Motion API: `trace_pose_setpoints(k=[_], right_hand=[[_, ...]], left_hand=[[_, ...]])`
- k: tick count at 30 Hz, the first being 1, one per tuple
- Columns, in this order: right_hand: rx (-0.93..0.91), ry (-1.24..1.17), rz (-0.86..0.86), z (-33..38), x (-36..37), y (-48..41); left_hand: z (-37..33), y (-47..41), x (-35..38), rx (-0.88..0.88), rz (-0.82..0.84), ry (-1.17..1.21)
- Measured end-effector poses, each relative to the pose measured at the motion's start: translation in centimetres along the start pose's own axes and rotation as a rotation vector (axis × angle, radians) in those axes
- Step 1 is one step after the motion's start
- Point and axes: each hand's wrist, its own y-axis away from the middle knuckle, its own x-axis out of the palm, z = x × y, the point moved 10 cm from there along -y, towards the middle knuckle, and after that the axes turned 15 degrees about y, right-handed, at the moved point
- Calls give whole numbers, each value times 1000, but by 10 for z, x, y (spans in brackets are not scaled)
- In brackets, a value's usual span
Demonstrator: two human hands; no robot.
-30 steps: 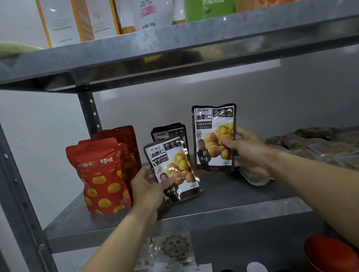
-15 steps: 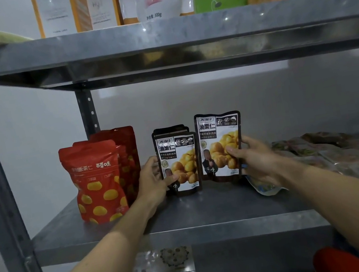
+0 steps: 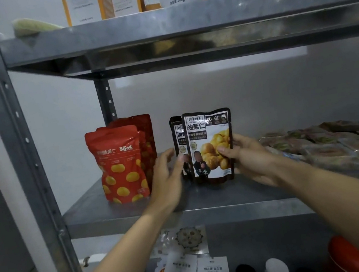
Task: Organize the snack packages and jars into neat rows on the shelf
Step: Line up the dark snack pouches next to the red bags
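- We see the right hand [image 3: 249, 159] grasping the front black pouch [image 3: 208, 135] by its right edge, with the thumb across the printed face and the fingers [image 3: 238, 138] curled behind it.
- That pouch stands upright with its bottom edge down at the middle shelf [image 3: 126, 207]. It overlaps the rear black pouch [image 3: 177, 136], which stands just behind it to the left.
- The left hand [image 3: 168, 180] is released, its fingers spread and loosely straight, between the red pouches [image 3: 119, 165] and the black ones. Its thumb tip is by the rear black pouch, but blur keeps us from telling whether it touches.
- The red pouches stand upright in a cluster at the shelf's left end.
- Flat packets [image 3: 341, 142] lie heaped at the right of the same shelf.
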Motion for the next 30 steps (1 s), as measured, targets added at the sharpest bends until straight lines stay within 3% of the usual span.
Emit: trace_pose_setpoints(k=[3,12,18,23,26,30], right_hand=[[3,-32,9,-9,25,-2],[6,30,-27,-20,33,-5],[-93,184,-568,-5,-35,12],[19,104,-294,-24,-1,-11],[-16,-26,-145,-27,30,-23],[-31,-80,-131,-28,46,-31]], left_hand=[[3,13,11,-27,85,-14],[16,5,4,-57,53,-5],[15,-6,-5,-162,-56,306],[21,-15,21,-297,-11,597],[24,-17,39,-320,73,644],[27,-20,39,-296,80,702]])
